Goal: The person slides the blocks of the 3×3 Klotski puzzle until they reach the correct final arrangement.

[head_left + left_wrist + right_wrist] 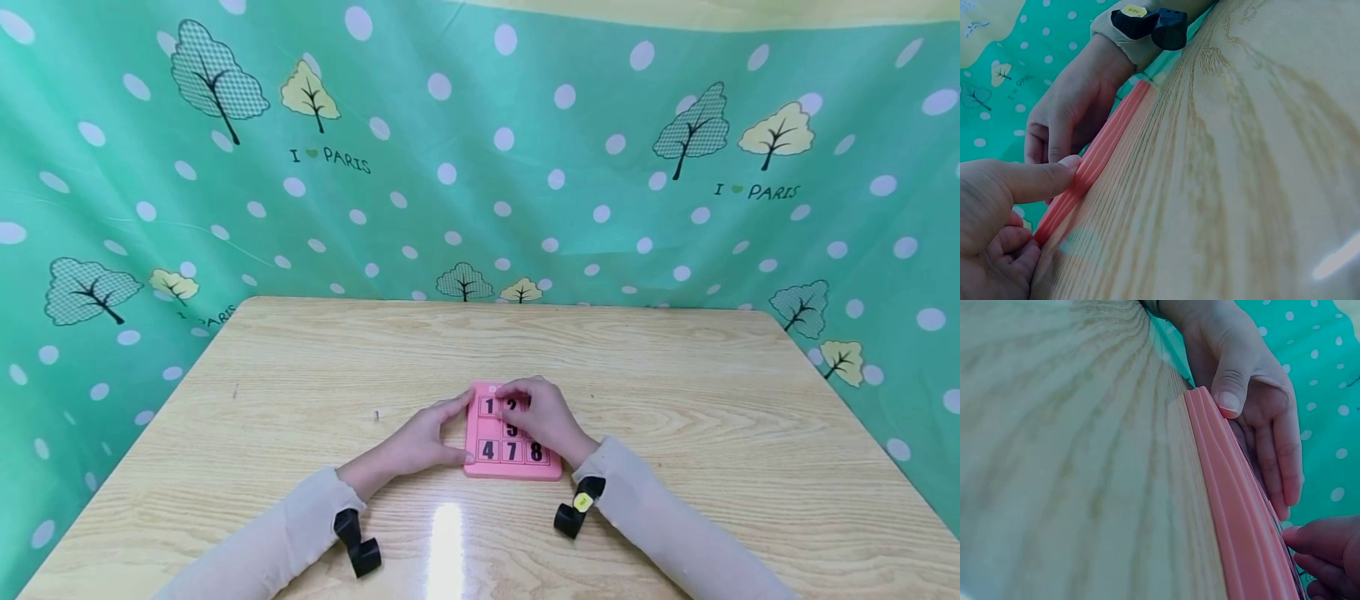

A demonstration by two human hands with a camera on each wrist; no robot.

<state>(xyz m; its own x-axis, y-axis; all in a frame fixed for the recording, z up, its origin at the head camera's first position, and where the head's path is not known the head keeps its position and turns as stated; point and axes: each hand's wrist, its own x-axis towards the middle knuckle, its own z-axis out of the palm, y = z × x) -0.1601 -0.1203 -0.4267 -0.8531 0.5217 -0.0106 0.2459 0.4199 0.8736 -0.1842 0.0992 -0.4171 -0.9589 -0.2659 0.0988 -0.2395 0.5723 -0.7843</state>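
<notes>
A pink number slide puzzle (512, 470) lies flat on the wooden table, its black digits on pink tiles. Tiles 4, 7 and 8 form the near row; 1 and 2 show in the far row, 5 in the middle. A bare pink slot shows below the 1. My left hand (420, 440) holds the puzzle's left side, thumb at the near corner and fingers toward the far corner. Over the upper right reaches my right hand (550, 417), thumb and index finger spread apart, fingertips at tiles 1 and 2. It covers the right-hand tiles of the upper rows.
The wooden table (300, 367) extends around the puzzle on all sides. A green dotted cloth (480, 192) with printed trees hangs behind it. Black wrist cameras are strapped at both sleeves, and a bright reflection (446, 550) lies on the near tabletop.
</notes>
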